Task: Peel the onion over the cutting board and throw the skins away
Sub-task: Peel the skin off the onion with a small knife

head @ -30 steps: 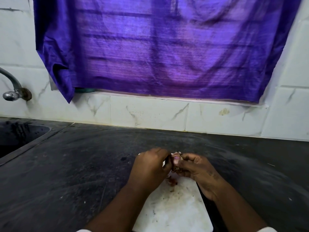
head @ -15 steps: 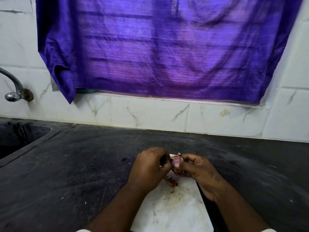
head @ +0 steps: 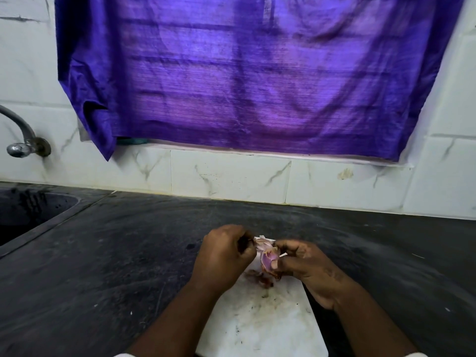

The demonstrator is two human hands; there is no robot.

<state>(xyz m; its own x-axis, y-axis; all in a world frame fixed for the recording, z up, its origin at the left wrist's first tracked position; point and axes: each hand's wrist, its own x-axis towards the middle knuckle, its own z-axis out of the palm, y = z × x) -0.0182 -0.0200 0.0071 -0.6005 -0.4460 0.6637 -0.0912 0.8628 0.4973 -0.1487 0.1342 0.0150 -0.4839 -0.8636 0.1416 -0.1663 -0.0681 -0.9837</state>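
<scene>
A small purple onion (head: 268,259) is held above the far end of the white cutting board (head: 260,328). My right hand (head: 306,264) grips the onion, thumb on its pink flesh. My left hand (head: 224,256) pinches a pale strip of skin (head: 261,242) that still hangs on the onion's top. Loose brown skins (head: 258,276) lie on the board just under the onion. Much of the onion is hidden by my fingers.
The board lies on a dark stone counter (head: 116,266). A sink (head: 28,212) with a metal tap (head: 20,140) is at the far left. A white tiled wall (head: 231,176) and a purple curtain (head: 257,73) stand behind.
My hands have drawn slightly apart. A strip of skin is pulled away to the left, and more of the onion's pink flesh shows.
</scene>
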